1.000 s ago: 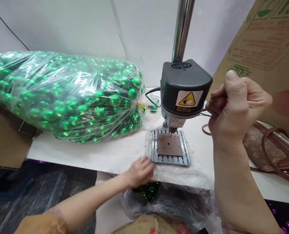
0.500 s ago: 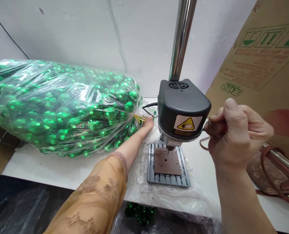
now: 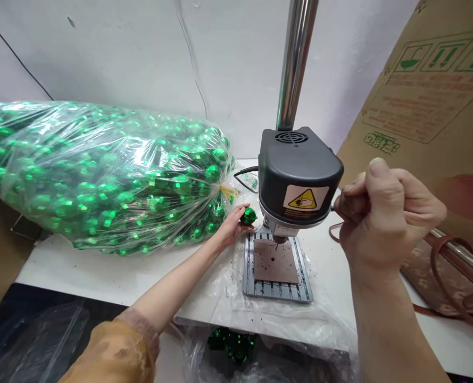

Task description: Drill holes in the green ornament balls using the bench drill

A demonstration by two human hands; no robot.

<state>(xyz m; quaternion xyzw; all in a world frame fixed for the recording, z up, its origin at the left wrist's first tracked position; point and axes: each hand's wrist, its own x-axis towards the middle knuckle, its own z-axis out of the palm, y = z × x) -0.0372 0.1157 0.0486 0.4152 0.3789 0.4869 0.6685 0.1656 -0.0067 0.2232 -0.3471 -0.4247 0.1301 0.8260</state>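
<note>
My left hand [image 3: 233, 224] has its fingers round a shiny green faceted ball [image 3: 248, 215], just left of the drill press. My right hand [image 3: 388, 213] is closed on the end of the feed handle [image 3: 338, 206] at the right side of the drill press [image 3: 300, 165]; most of that handle is hidden by the fingers. Under the drill bit [image 3: 276, 247] a brown square plate [image 3: 266, 271] with a small dark hole lies on the slotted grey base [image 3: 278, 292]. The bit stands above the plate, and dark shavings dot its surface.
A large tied clear bag [image 3: 112, 186] of green balls fills the table's left side. At right stand a cardboard box [image 3: 412, 106] and a brown patterned bag [image 3: 439, 284]. More green balls [image 3: 234, 343] sit in plastic below the table edge. A metal column [image 3: 298, 64] rises behind.
My left hand has come back toward me from behind the drill press, and the green ball now shows in its fingers. My right hand stays on the feed handle.
</note>
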